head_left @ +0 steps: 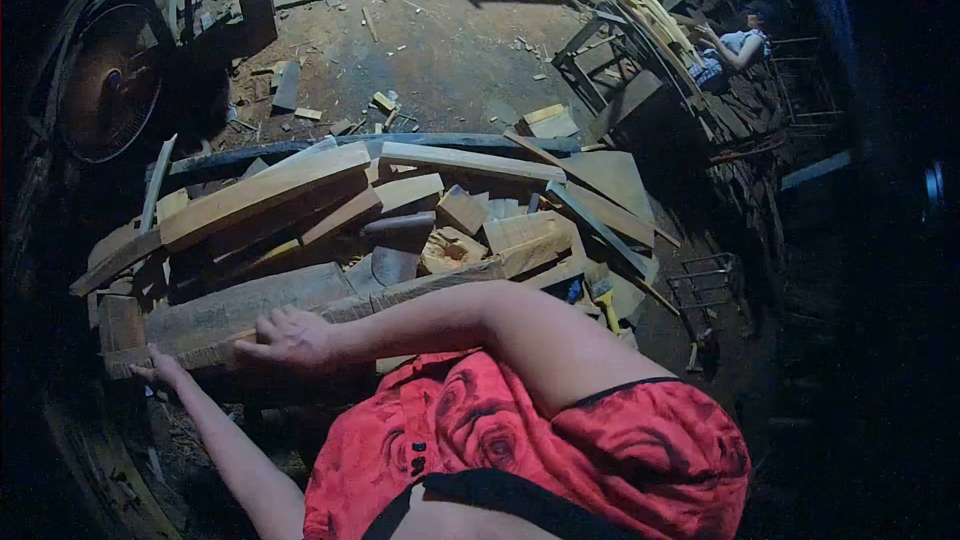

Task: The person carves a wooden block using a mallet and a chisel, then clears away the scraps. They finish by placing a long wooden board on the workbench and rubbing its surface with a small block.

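Note:
A long, rough-faced wooden beam (215, 352) lies across the near side of a bench heaped with timber. At its left end my left hand (163, 371) grips the lower edge, thumb up against the front face. My right hand (292, 338) is farther along to the right, its bent fingers hooked over the beam; the fingertips are partly hidden. Behind the beam rests a wide grey-brown board (255, 298). My right forearm crosses in front of the beam's right part. A block with a hollowed, chipped hole (452, 251) sits among the pieces beyond.
Several long timbers (265, 195) and offcuts are piled on the bench. A yellow-handled brush (606, 302) lies at the right. A round fan (110, 82) stands at the far left. Wood scraps litter the floor (430, 60). Another person (742, 48) is beside stacked slats at the upper right.

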Demonstrator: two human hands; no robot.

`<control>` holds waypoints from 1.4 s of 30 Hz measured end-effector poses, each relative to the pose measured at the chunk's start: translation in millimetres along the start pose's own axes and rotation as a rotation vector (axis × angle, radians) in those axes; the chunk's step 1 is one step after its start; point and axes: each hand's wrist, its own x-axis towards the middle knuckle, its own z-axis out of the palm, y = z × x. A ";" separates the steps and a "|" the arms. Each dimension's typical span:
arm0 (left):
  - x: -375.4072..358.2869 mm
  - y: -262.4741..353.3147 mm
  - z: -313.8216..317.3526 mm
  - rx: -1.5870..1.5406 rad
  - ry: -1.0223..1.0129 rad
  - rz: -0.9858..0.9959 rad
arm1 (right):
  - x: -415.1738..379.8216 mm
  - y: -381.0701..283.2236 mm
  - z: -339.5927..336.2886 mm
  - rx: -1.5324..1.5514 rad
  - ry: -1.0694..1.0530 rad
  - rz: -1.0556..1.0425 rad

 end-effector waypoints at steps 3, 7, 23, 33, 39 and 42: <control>-37.9 74.9 -9.4 0.301 -0.066 -0.071 | 6.0 -9.1 -9.1 0.027 0.012 0.006; -23.1 47.2 -10.0 0.396 -0.043 -0.067 | 0.5 -2.2 2.2 -0.028 0.091 -0.014; 2.5 2.5 4.3 0.280 -0.023 -0.014 | -178.6 46.2 -79.6 -0.146 0.128 0.087; 0.7 3.3 3.8 0.285 -0.031 -0.002 | -68.6 19.3 -44.0 0.012 -0.003 0.135; -1.9 3.5 6.8 0.272 -0.046 0.000 | 3.5 4.4 -13.5 0.065 -0.024 0.093; -1.9 3.5 7.7 0.266 -0.054 0.000 | 10.1 9.6 3.0 0.083 0.017 0.077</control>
